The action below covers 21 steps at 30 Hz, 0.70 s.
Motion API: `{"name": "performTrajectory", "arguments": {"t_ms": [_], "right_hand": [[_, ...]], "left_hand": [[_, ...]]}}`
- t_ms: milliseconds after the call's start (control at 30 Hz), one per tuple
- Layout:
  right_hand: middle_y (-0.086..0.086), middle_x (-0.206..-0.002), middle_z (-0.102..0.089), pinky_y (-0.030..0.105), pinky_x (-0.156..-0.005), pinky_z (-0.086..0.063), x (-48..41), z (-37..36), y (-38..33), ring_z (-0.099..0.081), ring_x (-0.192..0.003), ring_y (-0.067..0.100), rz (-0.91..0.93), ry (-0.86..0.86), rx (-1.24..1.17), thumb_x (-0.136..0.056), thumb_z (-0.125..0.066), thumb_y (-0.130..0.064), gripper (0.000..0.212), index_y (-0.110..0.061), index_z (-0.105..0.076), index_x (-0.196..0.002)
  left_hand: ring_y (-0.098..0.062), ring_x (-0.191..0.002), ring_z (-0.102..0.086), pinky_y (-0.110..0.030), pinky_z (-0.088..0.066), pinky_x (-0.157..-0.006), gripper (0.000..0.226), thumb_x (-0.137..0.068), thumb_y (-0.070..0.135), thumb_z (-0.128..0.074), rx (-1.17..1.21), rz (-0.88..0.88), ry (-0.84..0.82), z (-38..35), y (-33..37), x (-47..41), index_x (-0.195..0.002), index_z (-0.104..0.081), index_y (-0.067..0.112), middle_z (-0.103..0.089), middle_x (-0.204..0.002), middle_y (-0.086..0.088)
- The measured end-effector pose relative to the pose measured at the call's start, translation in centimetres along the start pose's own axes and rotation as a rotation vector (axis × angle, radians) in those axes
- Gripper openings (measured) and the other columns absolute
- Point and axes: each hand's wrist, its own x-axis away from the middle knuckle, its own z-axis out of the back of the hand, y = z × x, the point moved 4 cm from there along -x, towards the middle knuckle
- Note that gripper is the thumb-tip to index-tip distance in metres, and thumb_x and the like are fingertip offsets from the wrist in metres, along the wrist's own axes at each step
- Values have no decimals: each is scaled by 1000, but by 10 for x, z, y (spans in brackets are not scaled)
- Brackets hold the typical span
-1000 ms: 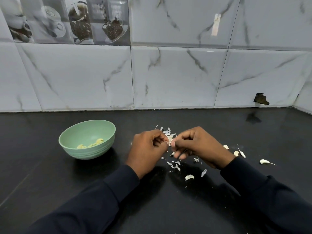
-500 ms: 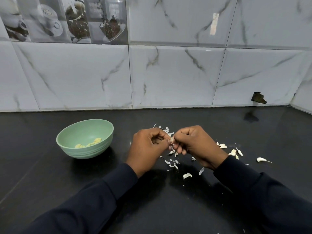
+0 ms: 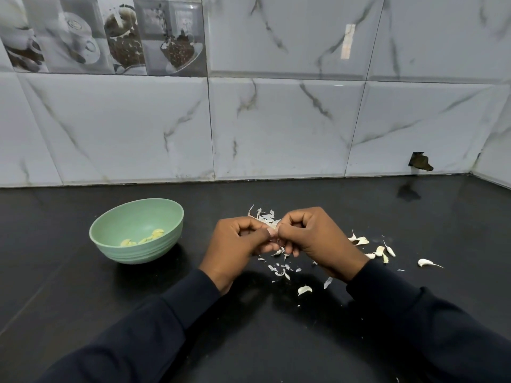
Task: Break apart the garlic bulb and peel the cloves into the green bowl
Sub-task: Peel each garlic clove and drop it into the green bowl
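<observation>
Head view, the only one. Landmark for all positions: the round, ribbed pale-green bowl (image 3: 143,252) on the glossy black stone countertop (image 3: 83,313).

Hands: my left hand (image 3: 237,244) and right hand (image 3: 313,239) meet just right of the bowl, held above the counter. Both have fingers curled in, and thumb and fingertips pinch one small pale garlic clove (image 3: 273,233) between them. Neither hand holds anything else that I can see.

Progress, my judgement:
- Done: a few yellowish peeled cloves (image 3: 143,239) lie on the bowl's floor. White papery skin scraps (image 3: 279,269) are scattered right of the bowl, under and behind the hands. No whole bulb is in sight, so I take the breaking-apart as finished.
- In hand: stripping skin from the pinched clove.
- Left: a loose group of whitish, skin-on cloves (image 3: 378,251) further right of the bowl, beyond the right wrist, and one tailed clove (image 3: 427,262) furthest right. Roughly midway, perhaps a little less.

Hard to read:
- The held clove is mostly covered by fingers, so I cannot tell how much skin remains.
- The count in the bowl is uncertain because the pieces overlap.
- Some pale bits near the right wrist could be clove or husk.
- Anything beneath the dark sleeves (image 3: 428,327) is hidden.
</observation>
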Motion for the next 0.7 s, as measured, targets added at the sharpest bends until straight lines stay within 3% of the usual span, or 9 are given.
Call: {"name": "performTrajectory", "arguments": {"t_ms": [167, 300, 400, 533, 700], "right_hand": [[18, -62, -63, 24, -48, -44, -1, 5, 1, -57, -54, 22, -1, 5, 68, -87, -65, -3, 18, 1, -67, -70], [15, -62, -66, 36, -50, -43, 1, 8, 0, -55, -54, 26, -52, -10, 245, -73, -64, -36, 27, -10, -65, -65], [3, -55, -61, 30, -49, -42, 1, 12, -1, -52, -50, 19, -77, -17, 360, -85, -62, -24, 26, -10, -62, -63], [4, -60, -66, 24, -51, -42, 1, 15, -1, -55, -51, 17, -104, -57, 361, -96, -52, -21, 36, -5, -67, -68], [7, -64, -65, 24, -52, -41, 1, 17, -3, -49, -48, 9, 4, -49, 423, -88, -79, -28, 21, -15, -72, -73]], "left_hand": [[-24, -76, -75, -21, -61, -73, 10, -91, -5, -66, 181, 96, 16, 4, 1, -2, -94, -70, -13, -73, -85, -24], [-23, -78, -76, -19, -60, -71, 11, -95, -5, -60, 231, 142, -9, 3, -2, -1, -98, -68, -12, -74, -88, -23], [-24, -79, -76, -21, -60, -73, 10, -95, -4, -60, 245, 148, 5, 6, -4, -3, -94, -68, -9, -73, -86, -21], [-23, -80, -75, -21, -61, -76, 11, -95, -3, -60, 236, 183, -8, 8, -7, -3, -98, -70, -8, -72, -88, -21], [-23, -76, -75, -18, -59, -68, 10, -93, -3, -63, 222, 202, -14, 6, -5, 0, -98, -68, -9, -73, -89, -25]]}}
